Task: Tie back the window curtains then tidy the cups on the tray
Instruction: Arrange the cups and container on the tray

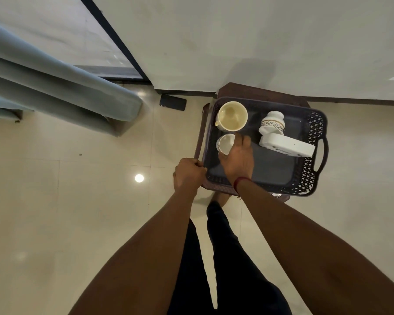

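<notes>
Right grip [238, 158] covers the near side of the small cup [224, 143]; whether it clasps the cup cannot be told. Left grip [188, 172]: fingertips curl out of sight at the tray [314, 123] corner. Desk [236, 89] mostly hidden under the tray. Curtain [55, 87] cut off at the left edge. Dark floor object [172, 103] too small to identify.
</notes>
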